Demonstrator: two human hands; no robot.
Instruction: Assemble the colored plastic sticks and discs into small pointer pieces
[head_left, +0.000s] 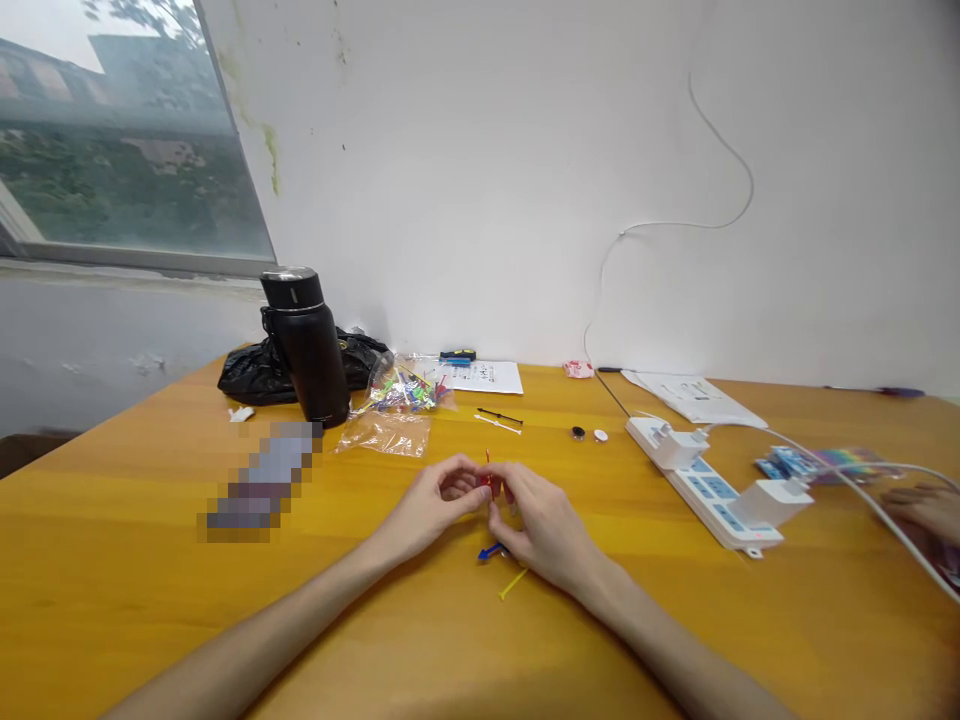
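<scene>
Between the fingertips of both hands is a small red plastic piece (488, 482), with a thin tip sticking up; the fingers hide much of it. My left hand (439, 500) pinches it from the left. On the other side, my right hand (536, 515) is closed on the same piece. Just below the right hand lies a blue arrow-shaped piece (489, 552), partly covered by the fingers. A thin yellow stick-like piece (513, 584) rests on the table nearer to me. Farther off lie a black clock hand (500, 416) and a white clock hand (498, 425).
A black bottle (307, 350) stands back left by a clear bag of coloured pieces (409, 388). A blurred-out phone-like object (266, 475) lies left. At right are a power strip (705, 490) with cables and another person's hand (926, 510). Black (578, 433) and white discs (601, 436) lie behind.
</scene>
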